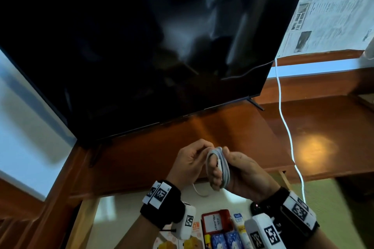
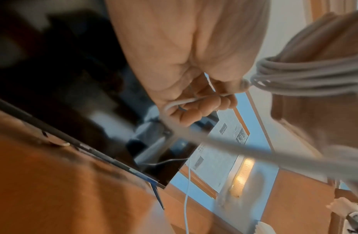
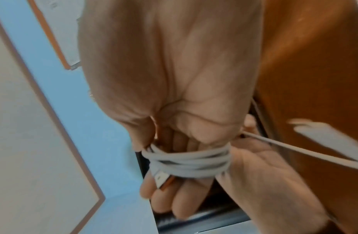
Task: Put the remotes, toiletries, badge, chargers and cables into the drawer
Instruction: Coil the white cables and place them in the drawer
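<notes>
Low in the middle of the head picture, the right hand (image 1: 240, 172) has a white cable (image 1: 219, 164) wound in loops around its fingers (image 3: 170, 199), which curl to hold it. The cable's plug (image 3: 161, 179) lies on those fingers. The left hand (image 1: 190, 162), just beside it, pinches the loose end of the cable. Below the hands, at the bottom of the picture, the drawer (image 1: 113, 218) is open. A red badge (image 1: 215, 222) and blue packs (image 1: 226, 238) lie inside. A big black TV (image 1: 141, 50) fills the top.

Glossy wooden table (image 1: 232, 127), smooth white plastic cable (image 1: 219, 166), glossy screen (image 1: 141, 46)
</notes>
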